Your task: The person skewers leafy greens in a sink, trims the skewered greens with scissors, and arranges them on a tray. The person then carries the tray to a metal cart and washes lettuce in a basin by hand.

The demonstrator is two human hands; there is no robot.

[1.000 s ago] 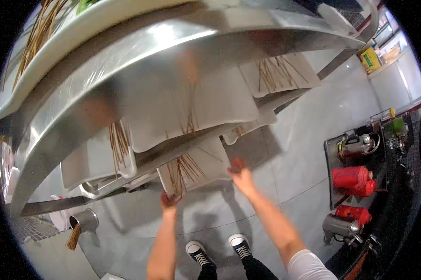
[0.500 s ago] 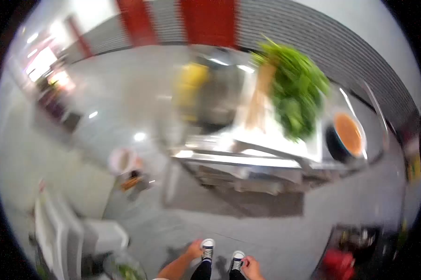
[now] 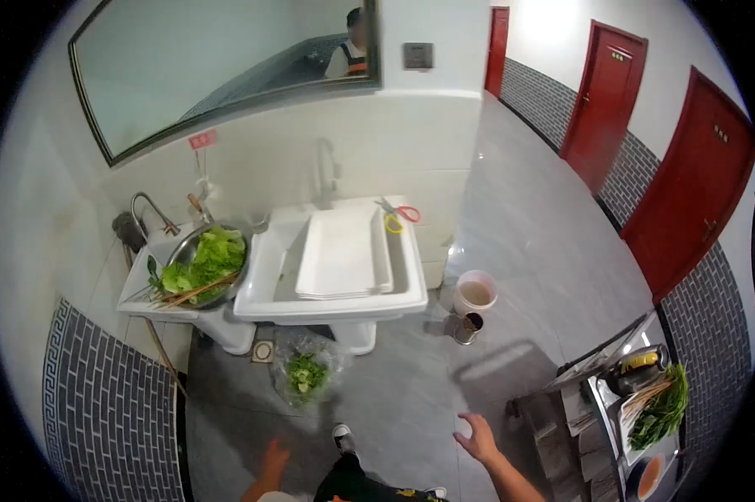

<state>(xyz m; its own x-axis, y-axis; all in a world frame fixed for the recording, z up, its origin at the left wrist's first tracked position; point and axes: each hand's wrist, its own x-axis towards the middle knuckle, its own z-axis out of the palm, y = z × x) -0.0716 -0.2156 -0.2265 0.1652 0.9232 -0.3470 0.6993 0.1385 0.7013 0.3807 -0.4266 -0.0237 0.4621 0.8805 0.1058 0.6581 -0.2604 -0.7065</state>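
My left hand (image 3: 274,462) hangs low in the view, holding nothing, with its fingers loosely stretched. Lower right of centre, my right hand (image 3: 478,437) is empty, thumb and fingers apart. On the floor ahead, nearest the left hand, lies a clear plastic bag (image 3: 326,386) with cut greens (image 3: 307,373). In front stands a white sink (image 3: 264,311) with a stack of white trays (image 3: 344,251) resting across its basin. Scissors (image 3: 394,219) with red and yellow handles lie on the sink's right rim. On the left sink, a metal bowl (image 3: 245,272) contains leafy lettuce (image 3: 218,258) and wooden skewers (image 3: 197,292).
At right stands a metal cart (image 3: 603,410) with skewers, green vegetables (image 3: 658,414) and a bowl of orange liquid (image 3: 649,477). A white bucket (image 3: 475,293) and a metal container (image 3: 468,329) stand on the floor. A mirror (image 3: 227,75) hangs above; red doors (image 3: 687,184) line the corridor.
My view has swung from the cart to the sinks; the cart now sits at the lower right. My hands are farther apart, and the right one is spread wider.
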